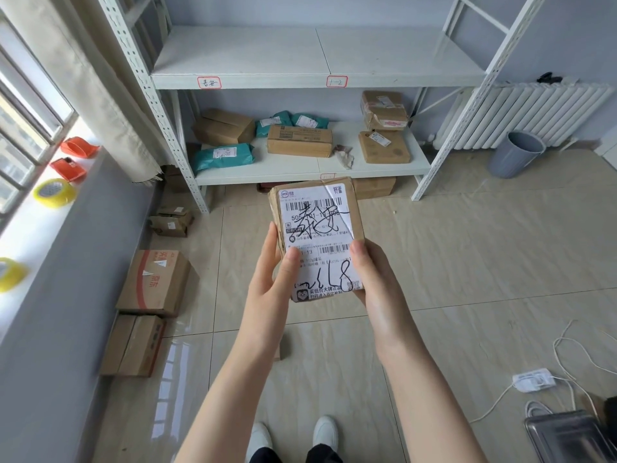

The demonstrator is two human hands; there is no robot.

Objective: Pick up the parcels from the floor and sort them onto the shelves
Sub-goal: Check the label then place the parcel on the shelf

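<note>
Above the tiled floor, left hand (pixel 273 279) and right hand (pixel 370 275) grasp a brown parcel (pixel 317 235), label facing up.

On your left windowsill (pixel 40 228): two yellow tape rolls (pixel 55 192), two orange tape dispensers (pixel 68 168). Beige curtain (pixel 83 71) hangs beside it. Grey bin (pixel 516 153) stands by white radiator (pixel 521 116), far right. White cables (pixel 567 355) + power strip (pixel 533 379) on floor, bottom right. Your white shoes (pixel 325 432) at btm edge.

A flat brown parcel (pixel 317 228), label up and scrawled with black marker, is held above the floor (pixel 467 262) before white shelves (pixel 314 168) already stocked with parcels.
</note>
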